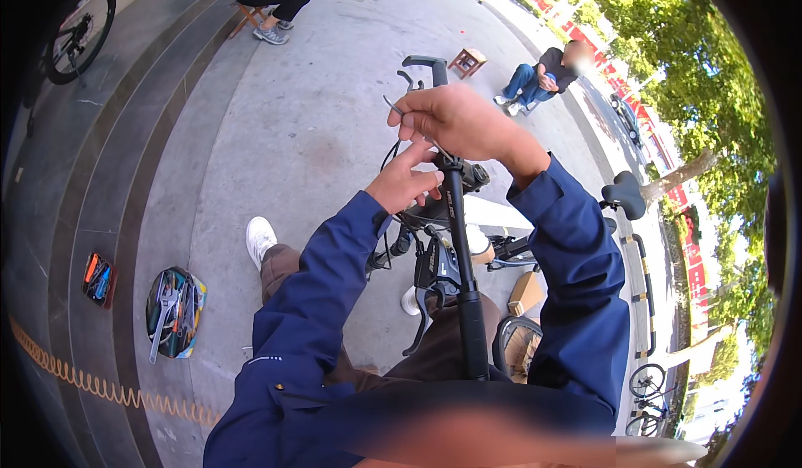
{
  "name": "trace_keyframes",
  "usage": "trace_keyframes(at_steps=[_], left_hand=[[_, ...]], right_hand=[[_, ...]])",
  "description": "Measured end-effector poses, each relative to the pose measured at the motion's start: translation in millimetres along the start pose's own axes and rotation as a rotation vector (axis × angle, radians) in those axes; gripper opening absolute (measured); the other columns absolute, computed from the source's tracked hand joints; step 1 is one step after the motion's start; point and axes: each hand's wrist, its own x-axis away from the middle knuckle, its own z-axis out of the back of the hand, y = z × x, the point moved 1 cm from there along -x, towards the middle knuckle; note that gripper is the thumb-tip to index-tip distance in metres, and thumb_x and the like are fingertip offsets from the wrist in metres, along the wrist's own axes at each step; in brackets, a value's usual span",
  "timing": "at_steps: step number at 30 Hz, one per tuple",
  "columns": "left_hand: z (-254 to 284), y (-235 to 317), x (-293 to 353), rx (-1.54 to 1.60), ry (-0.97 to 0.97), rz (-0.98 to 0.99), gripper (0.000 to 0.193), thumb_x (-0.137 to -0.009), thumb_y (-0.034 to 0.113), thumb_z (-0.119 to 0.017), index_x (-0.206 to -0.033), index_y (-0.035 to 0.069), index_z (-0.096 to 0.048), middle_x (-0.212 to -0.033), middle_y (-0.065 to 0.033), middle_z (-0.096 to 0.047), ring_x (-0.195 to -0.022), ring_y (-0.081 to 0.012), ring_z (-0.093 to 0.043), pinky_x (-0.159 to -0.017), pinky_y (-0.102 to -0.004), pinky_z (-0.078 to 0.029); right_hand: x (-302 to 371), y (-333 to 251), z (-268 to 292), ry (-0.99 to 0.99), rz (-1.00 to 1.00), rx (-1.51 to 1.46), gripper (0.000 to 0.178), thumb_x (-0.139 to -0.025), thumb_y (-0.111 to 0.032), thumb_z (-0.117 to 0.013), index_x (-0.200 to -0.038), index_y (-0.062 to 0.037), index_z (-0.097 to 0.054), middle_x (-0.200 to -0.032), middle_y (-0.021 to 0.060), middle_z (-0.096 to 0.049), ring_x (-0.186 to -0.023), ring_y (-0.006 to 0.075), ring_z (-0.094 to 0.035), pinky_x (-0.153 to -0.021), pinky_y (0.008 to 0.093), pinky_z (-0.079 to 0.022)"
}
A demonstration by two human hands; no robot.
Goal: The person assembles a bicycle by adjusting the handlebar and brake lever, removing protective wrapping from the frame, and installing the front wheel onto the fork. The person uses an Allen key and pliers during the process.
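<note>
In front of me a bicycle's black handlebar (pixel 456 226) runs from a grip near my body to the far end, with a brake lever (pixel 420 328) on its near half. My right hand (pixel 468 121) is closed above the middle of the bar. A thin metal rod (pixel 393 105), which looks like a hex key, sticks out from its fingers. Just below, my left hand (pixel 403 182) reaches beside the bar's clamp, its fingers curled and nearly touching the right hand. What its fingertips hold, if anything, is hidden. Black cables curve under both hands.
On the ground at left lie a tool bag (pixel 175 313) with a wrench and a small tool case (pixel 98 280). A coiled orange hose (pixel 109 384) crosses below them, by the steps. A cardboard box (pixel 525 293) stands at right. Two people sit farther off, near a wooden stool (pixel 468 62).
</note>
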Motion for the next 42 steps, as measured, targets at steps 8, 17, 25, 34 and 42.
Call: trace_keyframes(at_steps=[8,17,25,34,42], left_hand=[[2,1,1,-0.005,0.000,0.009,0.064,-0.097,0.014,-0.066,-0.155,0.003,-0.041,-0.141,-0.0165,-0.059,-0.088,-0.0176,-0.072,-0.063,-0.0270,-0.053],[2,-8,-2,-0.007,0.042,0.055,0.057,-0.097,0.016,-0.070,-0.143,-0.008,-0.048,-0.140,-0.0174,-0.061,-0.091,-0.0196,-0.074,-0.062,-0.0284,-0.054],[2,0,-3,-0.097,0.005,0.104,0.047,-0.100,0.020,-0.068,-0.137,-0.007,-0.056,-0.128,-0.0138,-0.068,-0.091,-0.0183,-0.074,-0.063,-0.0285,-0.054],[0,-3,-9,-0.126,0.016,0.056,0.038,-0.097,0.025,-0.069,-0.125,0.000,-0.064,-0.104,-0.0081,-0.073,-0.085,-0.0148,-0.071,-0.063,-0.0285,-0.053],[-4,6,-9,-0.148,0.038,0.012,0.033,-0.095,0.030,-0.069,-0.117,0.006,-0.069,-0.093,-0.0038,-0.073,-0.079,-0.0125,-0.069,-0.054,-0.0266,-0.051]], right_hand=[[-8,7,-2,0.123,0.103,0.131,0.014,-0.090,-0.012,-0.080,-0.095,-0.0023,-0.072,-0.082,0.0095,-0.075,-0.076,0.0232,-0.072,-0.070,0.0357,-0.055],[-14,3,-9,0.067,0.014,0.212,0.036,-0.084,-0.024,-0.089,-0.109,-0.0064,-0.070,-0.079,0.0101,-0.075,-0.071,0.0266,-0.071,-0.065,0.0385,-0.054],[-15,5,-10,-0.116,0.163,0.141,0.046,-0.091,-0.017,-0.080,-0.134,-0.0110,-0.064,-0.085,0.0111,-0.077,-0.076,0.0293,-0.073,-0.072,0.0415,-0.056],[6,5,-53,0.327,0.328,0.807,0.059,-0.082,-0.008,-0.072,-0.138,-0.0183,-0.055,-0.094,0.0077,-0.060,-0.073,0.0281,-0.072,-0.056,0.0370,-0.055],[1,-2,-60,0.399,0.291,0.968,0.052,-0.086,-0.017,-0.070,-0.137,-0.0211,-0.060,-0.092,0.0035,-0.061,-0.074,0.0216,-0.071,-0.056,0.0339,-0.054]])
